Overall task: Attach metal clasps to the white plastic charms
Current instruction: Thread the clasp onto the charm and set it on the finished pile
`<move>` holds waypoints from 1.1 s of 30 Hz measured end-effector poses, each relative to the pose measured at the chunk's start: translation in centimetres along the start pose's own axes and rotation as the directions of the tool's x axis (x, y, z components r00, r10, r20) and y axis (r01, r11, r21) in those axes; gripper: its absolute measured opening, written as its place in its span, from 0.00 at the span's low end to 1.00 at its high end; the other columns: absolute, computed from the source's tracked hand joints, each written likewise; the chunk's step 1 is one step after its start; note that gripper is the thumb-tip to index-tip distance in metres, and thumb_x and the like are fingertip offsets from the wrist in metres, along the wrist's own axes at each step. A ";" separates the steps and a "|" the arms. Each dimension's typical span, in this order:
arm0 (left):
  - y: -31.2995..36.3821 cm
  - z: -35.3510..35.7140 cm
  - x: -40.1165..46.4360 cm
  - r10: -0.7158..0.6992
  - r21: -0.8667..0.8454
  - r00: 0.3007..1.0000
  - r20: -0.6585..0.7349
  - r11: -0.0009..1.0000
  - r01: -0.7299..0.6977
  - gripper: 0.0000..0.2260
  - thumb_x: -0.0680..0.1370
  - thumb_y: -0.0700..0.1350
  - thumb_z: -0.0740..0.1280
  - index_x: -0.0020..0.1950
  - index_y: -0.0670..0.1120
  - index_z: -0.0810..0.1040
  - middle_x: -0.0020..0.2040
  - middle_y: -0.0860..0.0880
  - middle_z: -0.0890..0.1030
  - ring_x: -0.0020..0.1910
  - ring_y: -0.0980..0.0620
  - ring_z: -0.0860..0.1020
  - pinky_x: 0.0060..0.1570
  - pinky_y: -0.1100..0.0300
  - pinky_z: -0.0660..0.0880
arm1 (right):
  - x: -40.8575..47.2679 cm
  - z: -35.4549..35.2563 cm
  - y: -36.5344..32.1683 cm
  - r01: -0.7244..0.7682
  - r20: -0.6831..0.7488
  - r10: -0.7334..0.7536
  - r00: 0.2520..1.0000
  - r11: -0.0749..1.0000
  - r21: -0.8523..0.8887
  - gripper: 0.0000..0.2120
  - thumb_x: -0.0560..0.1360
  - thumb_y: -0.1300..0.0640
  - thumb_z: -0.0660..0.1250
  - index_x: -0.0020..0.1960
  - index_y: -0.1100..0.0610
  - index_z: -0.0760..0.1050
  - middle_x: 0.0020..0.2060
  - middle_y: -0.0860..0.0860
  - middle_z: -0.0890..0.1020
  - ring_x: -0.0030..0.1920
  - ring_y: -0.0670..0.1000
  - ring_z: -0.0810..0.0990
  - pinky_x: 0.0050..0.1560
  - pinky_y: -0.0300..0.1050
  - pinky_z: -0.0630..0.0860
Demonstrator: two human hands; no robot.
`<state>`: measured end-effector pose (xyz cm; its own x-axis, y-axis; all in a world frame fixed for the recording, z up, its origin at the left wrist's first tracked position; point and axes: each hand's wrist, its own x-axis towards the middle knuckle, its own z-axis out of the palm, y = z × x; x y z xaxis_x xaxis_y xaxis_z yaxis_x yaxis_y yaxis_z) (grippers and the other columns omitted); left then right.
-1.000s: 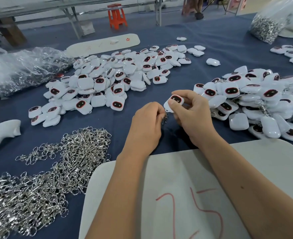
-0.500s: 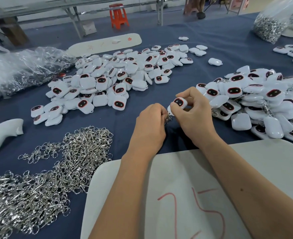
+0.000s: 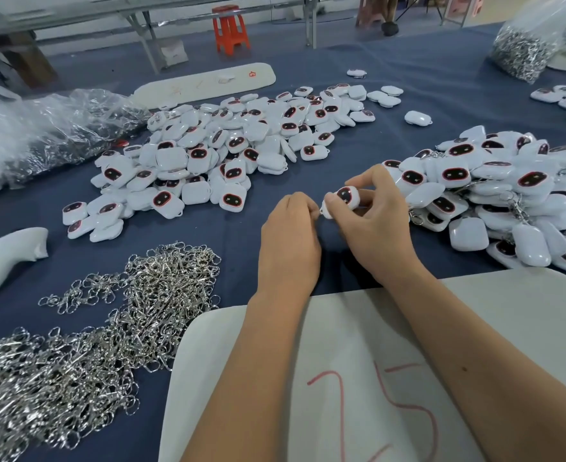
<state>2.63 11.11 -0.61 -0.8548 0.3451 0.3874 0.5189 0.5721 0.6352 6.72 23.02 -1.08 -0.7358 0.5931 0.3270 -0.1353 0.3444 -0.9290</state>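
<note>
Bare blue cloth [image 3: 248, 228] lies open between the charm piles [image 3: 214, 155] [image 3: 495, 195] and clasp heap [image 3: 101, 321].

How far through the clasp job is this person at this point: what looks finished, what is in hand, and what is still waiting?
Done: the pile on the right shows charms with metal clasps among them. In hand: the right hand pinches one charm while the left hand works at its edge; any clasp there is hidden. Left: the large pile of bare charms and the heap of loose clasps. Roughly midway, by the piles.
</note>
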 end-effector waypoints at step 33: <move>-0.5 -1.4 0.4 0.094 0.072 0.996 0.014 0.993 -0.094 0.04 0.77 0.41 0.71 0.42 0.46 0.84 0.40 0.50 0.84 0.42 0.44 0.79 0.45 0.47 0.75 | -0.2 0.0 0.2 0.245 0.028 -0.243 0.970 0.966 -0.082 0.11 0.76 0.63 0.73 0.50 0.60 0.71 0.34 0.48 0.80 0.32 0.48 0.77 0.35 0.39 0.75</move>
<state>2.06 9.93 0.17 -0.8024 0.4074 0.4361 0.5958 0.5890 0.5460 6.90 22.99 -1.35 -0.6990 0.4710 0.5381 -0.2562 0.5375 -0.8034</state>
